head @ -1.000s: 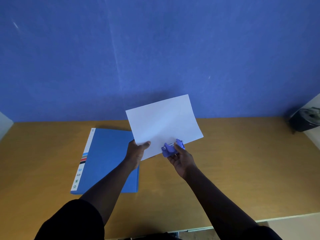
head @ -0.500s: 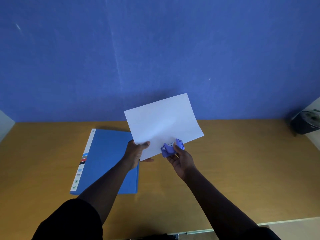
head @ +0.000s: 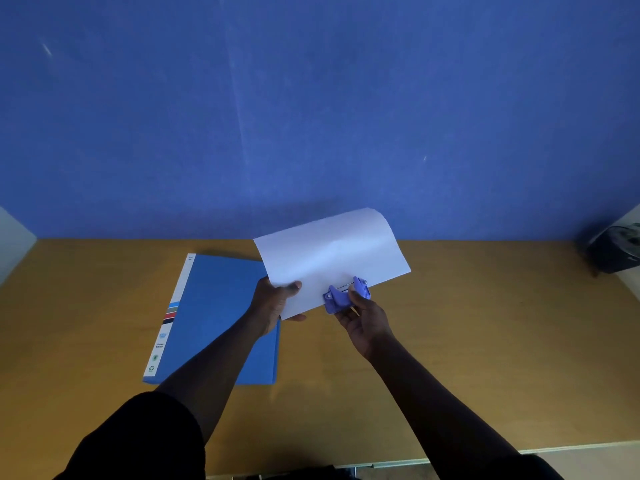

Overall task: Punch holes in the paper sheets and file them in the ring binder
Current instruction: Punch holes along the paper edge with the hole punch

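The right hand (head: pixel 363 318) is closed around a small purple hole punch (head: pixel 344 295), thumb on top and fingers underneath, holding it in the air above a wooden desk (head: pixel 485 323). The near edge of a white sheet of paper (head: pixel 329 261) is slipped into the punch's slot, just beyond the thumb. To the left of that hand, close by, the left hand (head: pixel 273 303) pinches the paper's near left corner, thumb on top and fingers below, keeping the sheet level while its far end rises away from both hands and curls over slightly at the top. It looks like a single sheet, though more cannot be ruled out. Under and beyond the left wrist, a blue ring binder (head: pixel 214 313) lies shut and flat on the desk, its white spine with coloured stripes on the side away from the hands. Far off to the right of the right hand, at the desk's edge, sits a dark object (head: pixel 616 251) too dim to identify. A blue wall (head: pixel 311 116) rises behind the desk. The step in hand appears to be punching: the paper is seated in the punch, and whether it has been pressed yet cannot be seen. The next move would call for a firm squeeze with the edge kept square in the slot, then freeing the sheet, opening the binder and threading the holes onto its rings.
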Action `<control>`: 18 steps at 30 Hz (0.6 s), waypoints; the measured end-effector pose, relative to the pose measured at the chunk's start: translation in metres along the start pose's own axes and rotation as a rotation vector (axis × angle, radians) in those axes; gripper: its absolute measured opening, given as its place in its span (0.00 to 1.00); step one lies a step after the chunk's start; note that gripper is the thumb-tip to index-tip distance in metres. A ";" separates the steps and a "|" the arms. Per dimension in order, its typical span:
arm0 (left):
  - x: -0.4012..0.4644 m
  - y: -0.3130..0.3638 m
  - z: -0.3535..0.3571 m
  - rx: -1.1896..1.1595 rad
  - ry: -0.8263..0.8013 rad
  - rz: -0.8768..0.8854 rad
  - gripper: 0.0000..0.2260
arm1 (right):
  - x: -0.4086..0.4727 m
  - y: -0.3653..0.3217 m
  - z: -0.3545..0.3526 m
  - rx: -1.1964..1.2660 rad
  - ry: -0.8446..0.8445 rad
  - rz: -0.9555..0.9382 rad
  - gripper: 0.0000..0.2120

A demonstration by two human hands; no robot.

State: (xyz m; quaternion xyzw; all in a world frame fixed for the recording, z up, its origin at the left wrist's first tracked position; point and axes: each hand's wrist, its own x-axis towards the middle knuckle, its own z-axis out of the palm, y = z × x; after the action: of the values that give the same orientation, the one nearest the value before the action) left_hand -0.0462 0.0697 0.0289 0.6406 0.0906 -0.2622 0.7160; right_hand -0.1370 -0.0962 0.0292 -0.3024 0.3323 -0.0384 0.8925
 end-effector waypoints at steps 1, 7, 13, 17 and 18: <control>0.000 0.000 0.000 0.004 -0.001 -0.002 0.14 | 0.000 0.001 0.000 0.005 0.000 0.003 0.12; 0.001 0.001 0.000 -0.007 -0.004 0.000 0.13 | 0.001 -0.001 0.000 -0.004 0.020 0.015 0.09; 0.002 0.005 0.005 -0.018 -0.010 -0.016 0.15 | 0.007 -0.006 -0.002 -0.053 0.082 0.012 0.18; 0.004 0.004 0.010 -0.024 0.024 -0.027 0.16 | 0.005 -0.008 -0.002 -0.079 0.070 0.006 0.15; 0.005 0.005 0.011 -0.025 0.030 -0.026 0.16 | 0.005 -0.008 -0.003 -0.092 0.073 0.007 0.14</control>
State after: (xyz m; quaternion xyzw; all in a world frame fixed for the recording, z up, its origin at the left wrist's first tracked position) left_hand -0.0419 0.0583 0.0326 0.6342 0.1129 -0.2607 0.7191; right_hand -0.1338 -0.1054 0.0293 -0.3404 0.3670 -0.0312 0.8651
